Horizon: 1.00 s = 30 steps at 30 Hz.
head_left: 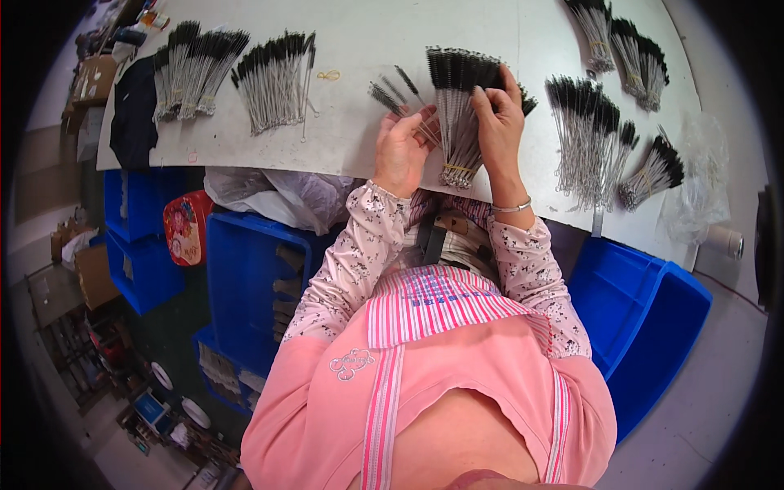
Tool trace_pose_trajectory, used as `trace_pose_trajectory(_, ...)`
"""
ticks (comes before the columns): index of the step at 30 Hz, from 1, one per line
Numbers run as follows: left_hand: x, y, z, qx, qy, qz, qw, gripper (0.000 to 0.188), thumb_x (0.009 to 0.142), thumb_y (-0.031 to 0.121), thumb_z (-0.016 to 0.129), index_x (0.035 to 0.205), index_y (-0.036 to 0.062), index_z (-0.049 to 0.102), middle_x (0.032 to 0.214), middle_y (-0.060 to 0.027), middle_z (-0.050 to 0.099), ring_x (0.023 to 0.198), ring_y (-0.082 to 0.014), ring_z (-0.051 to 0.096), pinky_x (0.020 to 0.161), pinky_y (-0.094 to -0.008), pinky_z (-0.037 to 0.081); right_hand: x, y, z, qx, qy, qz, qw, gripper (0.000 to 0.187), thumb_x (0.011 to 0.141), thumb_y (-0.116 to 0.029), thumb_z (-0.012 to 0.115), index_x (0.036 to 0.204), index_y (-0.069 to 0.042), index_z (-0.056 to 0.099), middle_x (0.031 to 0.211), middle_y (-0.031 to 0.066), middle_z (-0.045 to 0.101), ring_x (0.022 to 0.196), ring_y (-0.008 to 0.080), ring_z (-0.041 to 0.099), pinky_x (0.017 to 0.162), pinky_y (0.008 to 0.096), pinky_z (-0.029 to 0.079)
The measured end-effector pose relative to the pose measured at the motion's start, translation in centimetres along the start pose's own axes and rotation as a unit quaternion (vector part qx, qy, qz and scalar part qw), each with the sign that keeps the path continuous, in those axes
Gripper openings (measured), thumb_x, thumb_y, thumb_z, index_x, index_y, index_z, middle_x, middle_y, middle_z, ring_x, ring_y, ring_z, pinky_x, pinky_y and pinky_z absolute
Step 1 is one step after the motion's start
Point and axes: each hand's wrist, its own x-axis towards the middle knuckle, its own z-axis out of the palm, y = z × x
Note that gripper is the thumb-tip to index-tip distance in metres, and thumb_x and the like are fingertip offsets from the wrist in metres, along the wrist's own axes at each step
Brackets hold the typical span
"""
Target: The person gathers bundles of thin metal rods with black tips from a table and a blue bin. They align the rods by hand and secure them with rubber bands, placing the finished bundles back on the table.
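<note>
A thick bundle of black-bristled wire brushes (461, 102) lies in front of me on the white table, its looped wire ends toward me and a yellow rubber band near those ends. My left hand (402, 147) is closed around a few loose brushes (388, 96), whose bristled tips fan out to the far left. At the bundle's right side is my right hand (500, 118), its thumb and fingers bent against the bristled part. More black bristles show just right of that hand. Its fingertips partly cover the brushes there.
Brush bundles lie at the left (196, 73), left of centre (273, 86) and right (592, 139); more lie at the far right. A yellow rubber band (328, 75) rests on the white table (351, 33). Blue bins (216, 269) stand below the table's near edge, beside a plastic bag (282, 196).
</note>
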Motion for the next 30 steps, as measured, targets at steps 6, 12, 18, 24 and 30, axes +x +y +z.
trace_pose_trajectory(6, 0.1, 0.0, 1.8, 0.041, -0.078, -0.04, 0.995, 0.023, 0.09, 0.014, 0.052, 0.11, 0.004, 0.051, 0.114, -0.0101, 0.058, 0.106, -0.0241, 0.056, 0.094, -0.042, 0.043, -0.1, -0.5, -1.6, 0.086, 0.06, -0.018, 0.994, 0.017, 0.088, -0.012, 0.063, 0.097, 0.001, 0.066, 0.133, 0.0195, 0.048, 0.12, 0.0253, 0.05, 0.097, 0.0324, 0.039)
trace_pose_trajectory(12, 1.1, -0.4, 1.1, 0.059, -0.075, -0.041, 0.995, 0.022, 0.09, 0.014, 0.054, 0.11, 0.004, 0.052, 0.113, -0.01, 0.058, 0.106, -0.024, 0.056, 0.094, -0.0428, 0.045, -2.4, -1.8, -6.0, 0.052, 0.011, 0.104, 0.993, 0.011, 0.087, -0.007, 0.064, 0.092, 0.001, 0.067, 0.08, 0.0022, 0.065, 0.067, 0.0094, 0.055, 0.062, 0.023, 0.046)
trace_pose_trajectory(18, 0.8, -0.5, 1.9, 0.08, -0.059, -0.036, 0.994, 0.021, 0.088, 0.005, 0.053, 0.109, 0.0024, 0.051, 0.107, -0.0102, 0.06, 0.1, -0.0232, 0.059, 0.089, -0.0394, 0.048, -7.0, -2.6, -6.4, -0.105, -0.117, -0.03, 0.987, 0.01, 0.082, -0.004, 0.063, 0.091, 0.0, 0.066, 0.078, 0.0143, 0.064, 0.065, 0.0253, 0.062, 0.059, 0.032, 0.049)
trace_pose_trajectory(24, 0.8, -0.4, 2.2, 0.107, -0.056, -0.04, 0.992, 0.017, 0.089, 0.005, 0.053, 0.105, 0.0017, 0.052, 0.105, -0.0111, 0.061, 0.098, -0.0237, 0.061, 0.088, -0.0396, 0.049, -7.3, -3.5, -5.2, -0.201, -0.166, -0.14, 0.955, 0.014, 0.076, 0.002, 0.058, 0.089, 0.0, 0.061, 0.079, 0.0155, 0.059, 0.071, 0.0337, 0.061, 0.062, 0.0394, 0.051)
trace_pose_trajectory(30, 0.4, -0.5, 3.3, 0.153, -0.018, -0.021, 0.988, 0.016, 0.086, 0.002, 0.054, 0.102, 0.0017, 0.051, 0.1, -0.0107, 0.062, 0.091, -0.0213, 0.062, 0.081, -0.0337, 0.051, -7.4, -4.1, -4.7, -0.297, -0.191, -0.165, 0.921, 0.013, 0.07, 0.002, 0.057, 0.083, 0.0, 0.056, 0.077, 0.0151, 0.056, 0.069, 0.0313, 0.061, 0.062, 0.0371, 0.052)
